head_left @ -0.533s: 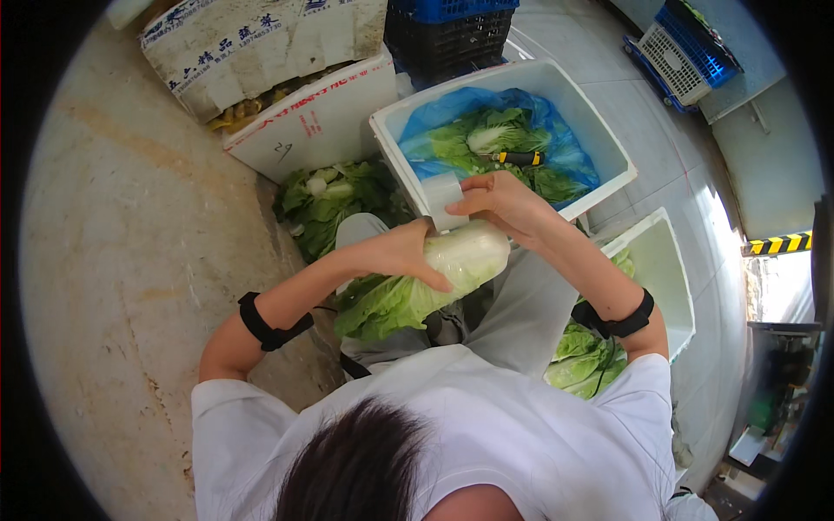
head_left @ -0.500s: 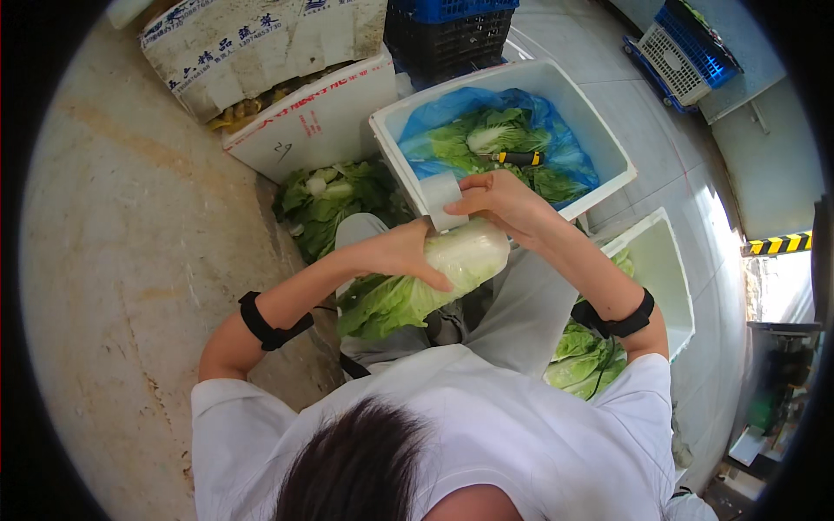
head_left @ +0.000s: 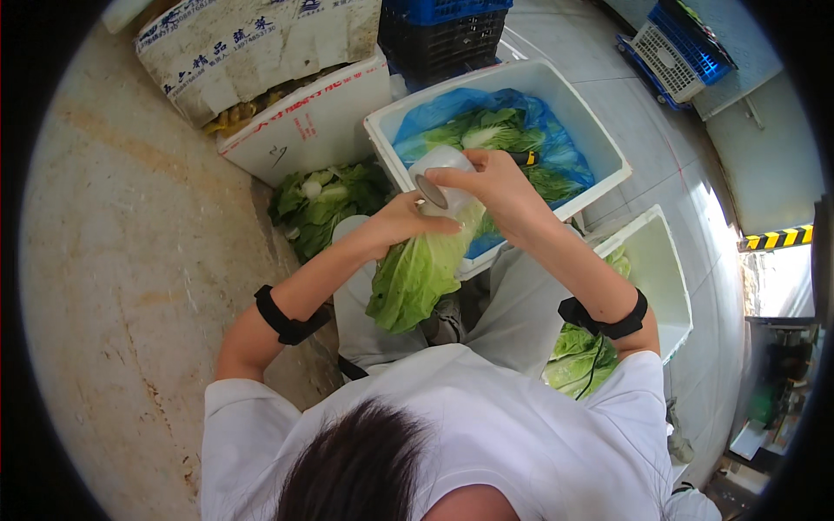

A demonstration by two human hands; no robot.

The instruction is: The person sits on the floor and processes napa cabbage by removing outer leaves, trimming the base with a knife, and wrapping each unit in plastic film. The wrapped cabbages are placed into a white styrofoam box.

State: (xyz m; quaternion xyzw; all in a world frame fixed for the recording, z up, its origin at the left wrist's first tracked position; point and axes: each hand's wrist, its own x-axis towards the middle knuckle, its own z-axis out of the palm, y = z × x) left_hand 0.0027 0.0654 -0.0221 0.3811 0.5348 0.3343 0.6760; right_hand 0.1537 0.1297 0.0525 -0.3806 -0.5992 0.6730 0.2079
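Note:
Over my lap, my left hand (head_left: 407,224) is closed around a napa cabbage (head_left: 415,278), its leafy end pointing down toward me. My right hand (head_left: 497,193) grips a roll of clear plastic film (head_left: 441,165), with the roll's round core end facing me against the cabbage's far end. Film covers part of the cabbage's pale base. Just beyond my hands is a white foam box (head_left: 592,187) lined with a blue plastic bag (head_left: 549,113). Inside it lie napa cabbages (head_left: 497,135) and a tool with a black and yellow handle (head_left: 526,158), partly hidden by my right hand.
Loose cabbage leaves (head_left: 326,200) lie on the floor at left, beside a white carton (head_left: 304,122). Another foam box (head_left: 665,278) stands at right, near more cabbages (head_left: 578,360). Stacked crates (head_left: 441,39) rise behind; a basket cart (head_left: 673,56) is far right.
The cabbage has turned from lying slantwise to more upright, its leafy end swinging right. The film roll has tilted so its core shows. My left hand has moved slightly up and left.

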